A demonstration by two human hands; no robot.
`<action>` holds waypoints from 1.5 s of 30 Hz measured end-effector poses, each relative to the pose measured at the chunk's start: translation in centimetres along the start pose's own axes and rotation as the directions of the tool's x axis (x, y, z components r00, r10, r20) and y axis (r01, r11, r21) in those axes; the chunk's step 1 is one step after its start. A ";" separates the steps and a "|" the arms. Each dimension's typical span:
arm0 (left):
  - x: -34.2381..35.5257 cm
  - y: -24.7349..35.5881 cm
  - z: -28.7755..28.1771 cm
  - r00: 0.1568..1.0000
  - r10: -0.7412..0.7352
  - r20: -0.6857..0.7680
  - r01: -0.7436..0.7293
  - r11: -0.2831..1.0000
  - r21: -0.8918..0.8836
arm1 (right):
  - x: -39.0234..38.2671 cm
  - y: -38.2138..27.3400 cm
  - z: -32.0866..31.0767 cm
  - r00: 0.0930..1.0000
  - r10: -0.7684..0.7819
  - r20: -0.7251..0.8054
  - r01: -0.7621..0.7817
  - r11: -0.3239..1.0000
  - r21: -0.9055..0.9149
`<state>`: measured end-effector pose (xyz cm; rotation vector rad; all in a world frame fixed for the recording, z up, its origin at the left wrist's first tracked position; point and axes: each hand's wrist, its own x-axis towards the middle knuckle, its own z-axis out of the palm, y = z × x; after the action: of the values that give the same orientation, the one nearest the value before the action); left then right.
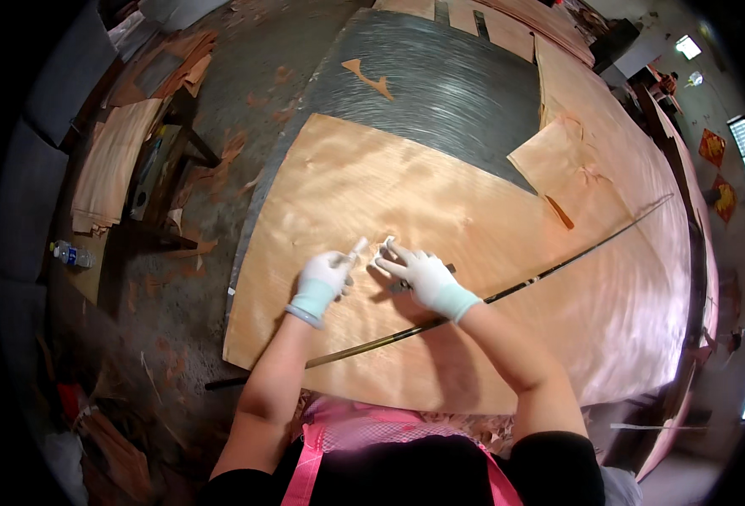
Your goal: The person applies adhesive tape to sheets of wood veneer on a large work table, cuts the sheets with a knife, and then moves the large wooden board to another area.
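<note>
My gloved left hand is over the pale veneer sheet, index finger stretched forward, other fingers curled; what they hold is unclear. Just right of it, my gloved right hand has a dark tool under its palm, partly hidden, with index and middle fingers reaching to a small whitish spot or piece on the veneer. A long thin dark rod lies diagonally across the sheet, below both hands and passing under my forearms.
A dark metal-like surface with a veneer scrap lies beyond. Another veneer piece overlaps at right. At left stand stacked sheets on a wooden stand and a plastic bottle; scraps litter the floor. A person appears far right.
</note>
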<state>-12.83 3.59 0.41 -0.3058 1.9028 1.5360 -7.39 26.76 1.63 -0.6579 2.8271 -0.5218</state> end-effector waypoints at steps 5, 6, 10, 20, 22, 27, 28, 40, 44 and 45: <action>-0.1 -0.3 5.2 0.981 -0.061 0.185 0.064 0.998 -0.008 | -4.8 -3.4 -1.9 0.955 0.131 0.267 -0.138 0.990 0.010; 0.1 -0.4 6.1 0.974 -0.079 0.210 0.091 0.995 -0.045 | -5.1 -4.0 -2.7 0.924 0.185 0.335 -0.208 0.978 0.032; 2.0 0.3 8.9 0.957 -0.146 0.250 0.163 0.986 -0.047 | -5.6 -1.3 -1.4 0.943 0.310 0.121 -0.316 0.948 0.035; -0.1 -1.2 7.7 0.980 0.162 0.119 -0.201 0.814 0.545 | -3.4 1.2 -0.4 0.894 0.253 0.369 -0.196 0.963 -0.184; -1.5 -0.9 7.6 0.977 0.183 0.108 -0.199 0.619 0.760 | -3.0 0.2 -1.5 0.886 0.254 0.388 -0.176 0.958 -0.224; 0.4 -1.5 4.3 0.988 0.155 0.012 -0.093 0.526 0.845 | -2.2 -0.7 -1.3 0.860 0.267 0.435 -0.150 0.947 -0.285; 0.8 -1.4 2.4 0.975 0.220 -0.014 -0.110 0.541 0.834 | -2.1 -0.4 -1.3 0.817 0.329 0.474 -0.194 0.930 -0.311; 3.5 -2.1 -14.7 0.979 -0.168 -0.120 0.150 0.979 -0.141 | 13.4 -9.6 0.6 0.971 0.015 0.237 -0.035 0.996 0.081; 3.6 -1.5 -14.2 0.984 -0.134 -0.117 0.139 0.989 0.043 | 17.4 -9.8 4.5 0.964 -0.072 0.254 0.072 0.997 0.010; 3.3 -1.7 -14.4 0.984 -0.134 -0.115 0.139 0.990 0.040 | 17.6 -10.3 4.9 0.964 -0.072 0.257 0.072 0.997 0.008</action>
<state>-19.34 -9.65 -1.63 -0.5004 1.9585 1.4073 -17.66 8.65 -0.82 -0.7710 2.5693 -0.4124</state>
